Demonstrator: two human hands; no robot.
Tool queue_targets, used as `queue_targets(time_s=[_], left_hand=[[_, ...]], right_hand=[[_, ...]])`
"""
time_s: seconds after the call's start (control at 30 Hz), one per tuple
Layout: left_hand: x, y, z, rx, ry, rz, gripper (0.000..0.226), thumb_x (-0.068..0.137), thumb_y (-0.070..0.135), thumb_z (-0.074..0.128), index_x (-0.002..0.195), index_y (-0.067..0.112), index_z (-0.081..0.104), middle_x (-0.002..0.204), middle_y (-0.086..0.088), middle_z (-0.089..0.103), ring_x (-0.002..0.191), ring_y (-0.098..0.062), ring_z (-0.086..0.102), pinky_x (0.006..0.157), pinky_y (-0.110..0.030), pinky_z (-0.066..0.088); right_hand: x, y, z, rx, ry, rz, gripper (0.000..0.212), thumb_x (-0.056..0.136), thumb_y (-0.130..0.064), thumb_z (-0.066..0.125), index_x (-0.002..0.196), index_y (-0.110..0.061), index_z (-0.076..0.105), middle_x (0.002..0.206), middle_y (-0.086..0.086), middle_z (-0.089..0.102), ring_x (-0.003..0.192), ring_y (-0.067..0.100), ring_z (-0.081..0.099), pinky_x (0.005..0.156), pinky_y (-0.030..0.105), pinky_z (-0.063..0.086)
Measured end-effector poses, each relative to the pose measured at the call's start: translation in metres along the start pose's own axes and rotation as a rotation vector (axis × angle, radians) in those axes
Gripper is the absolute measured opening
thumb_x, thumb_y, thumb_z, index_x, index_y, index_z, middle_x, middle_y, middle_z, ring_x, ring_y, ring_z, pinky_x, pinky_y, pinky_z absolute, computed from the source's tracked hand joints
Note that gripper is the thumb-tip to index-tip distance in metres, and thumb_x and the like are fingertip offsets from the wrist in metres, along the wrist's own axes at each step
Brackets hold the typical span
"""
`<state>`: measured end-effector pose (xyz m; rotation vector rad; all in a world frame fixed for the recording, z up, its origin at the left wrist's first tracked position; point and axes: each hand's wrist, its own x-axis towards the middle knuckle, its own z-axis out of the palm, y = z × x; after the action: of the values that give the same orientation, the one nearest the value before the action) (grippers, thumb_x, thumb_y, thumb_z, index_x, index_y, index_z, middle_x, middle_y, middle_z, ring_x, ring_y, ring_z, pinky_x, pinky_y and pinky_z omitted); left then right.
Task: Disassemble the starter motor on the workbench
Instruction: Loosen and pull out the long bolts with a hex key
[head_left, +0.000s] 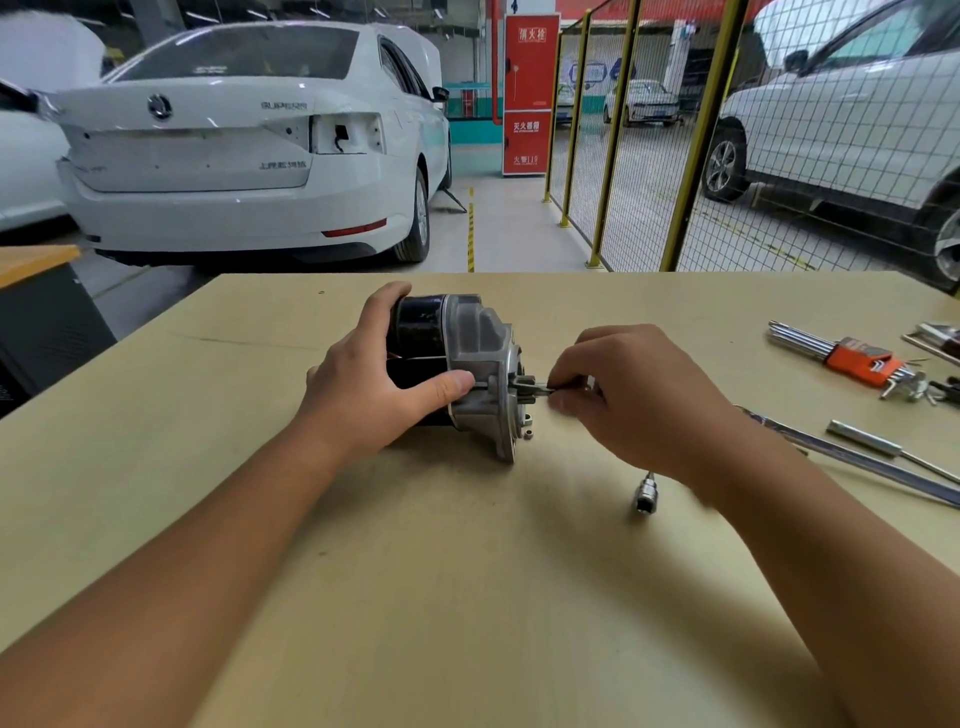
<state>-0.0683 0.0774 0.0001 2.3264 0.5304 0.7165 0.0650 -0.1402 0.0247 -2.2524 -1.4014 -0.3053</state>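
The starter motor (470, 338) lies on its side in the middle of the wooden workbench (467, 597), its black body to the left and its grey aluminium nose housing to the right. My left hand (374, 379) grips the black body, thumb pressed against the housing. My right hand (628, 400) pinches a thin metal tool (540, 387) whose tip sits at a bolt on the housing's flange face. Most of that tool is hidden by my fingers.
A loose socket (645, 498) lies near my right wrist. A long metal bar (857, 460) and a thinner rod tool (883, 448) lie to the right. A hex key set in an orange holder (857, 361) sits at the far right. White cars and a wire fence stand beyond the bench.
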Motion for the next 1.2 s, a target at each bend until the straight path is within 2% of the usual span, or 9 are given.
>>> queue_targets(time_s=[0.17, 0.37, 0.6, 0.8, 1.0, 1.2], left_hand=[[-0.0010, 0.0007, -0.0011, -0.003, -0.005, 0.003, 0.109, 0.056, 0.085, 0.068, 0.150, 0.048, 0.027, 0.138, 0.012, 0.058, 0.128, -0.023, 0.056, 0.112, -0.057, 0.041], [-0.0004, 0.0011, -0.0002, 0.003, 0.014, 0.009, 0.099, 0.066, 0.080, 0.064, 0.152, 0.044, 0.029, 0.135, 0.013, 0.059, 0.127, -0.024, 0.057, 0.112, -0.057, 0.041], [-0.0001, 0.0009, -0.0001, 0.001, 0.010, 0.008, 0.101, 0.064, 0.079, 0.068, 0.151, 0.046, 0.028, 0.136, 0.009, 0.060, 0.126, -0.026, 0.057, 0.111, -0.058, 0.042], [0.0005, -0.0014, -0.0001, 0.005, 0.003, 0.009, 0.106, 0.057, 0.086, 0.066, 0.149, 0.050, 0.026, 0.138, 0.010, 0.058, 0.128, -0.026, 0.057, 0.111, -0.058, 0.042], [0.0012, -0.0030, 0.0007, -0.006, 0.002, 0.014, 0.107, 0.057, 0.086, 0.067, 0.149, 0.051, 0.026, 0.138, 0.011, 0.058, 0.127, -0.025, 0.057, 0.111, -0.058, 0.043], [0.0002, -0.0027, -0.0003, 0.000, -0.011, 0.028, 0.105, 0.060, 0.085, 0.064, 0.150, 0.049, 0.025, 0.134, 0.014, 0.056, 0.127, -0.025, 0.057, 0.111, -0.058, 0.042]], right_hand=[[0.0014, 0.0001, 0.0025, 0.052, 0.029, -0.005, 0.002, 0.089, -0.019, 0.076, 0.090, -0.017, 0.076, 0.085, -0.006, 0.061, 0.077, 0.016, 0.056, 0.072, 0.042, 0.053], [0.0013, -0.0022, 0.0022, 0.103, 0.074, -0.025, 0.011, 0.093, -0.023, 0.070, 0.092, -0.016, 0.078, 0.082, 0.000, 0.065, 0.075, 0.014, 0.057, 0.069, 0.030, 0.046], [0.0009, -0.0041, 0.0000, 0.095, 0.045, -0.003, 0.016, 0.096, -0.018, 0.066, 0.091, -0.009, 0.079, 0.087, 0.006, 0.065, 0.081, 0.021, 0.060, 0.078, 0.039, 0.051], [-0.0004, -0.0048, -0.0032, 0.030, 0.085, -0.010, 0.012, 0.094, -0.026, 0.068, 0.093, -0.019, 0.078, 0.089, -0.006, 0.064, 0.085, 0.021, 0.061, 0.085, 0.047, 0.050], [-0.0009, -0.0044, -0.0035, 0.020, 0.082, -0.040, 0.012, 0.092, -0.026, 0.072, 0.094, -0.018, 0.080, 0.089, -0.006, 0.067, 0.081, 0.019, 0.062, 0.075, 0.043, 0.054], [-0.0008, -0.0001, -0.0036, 0.076, 0.076, -0.044, 0.023, 0.089, -0.034, 0.076, 0.079, -0.013, 0.076, 0.070, 0.000, 0.064, 0.064, 0.015, 0.057, 0.063, 0.036, 0.051]])
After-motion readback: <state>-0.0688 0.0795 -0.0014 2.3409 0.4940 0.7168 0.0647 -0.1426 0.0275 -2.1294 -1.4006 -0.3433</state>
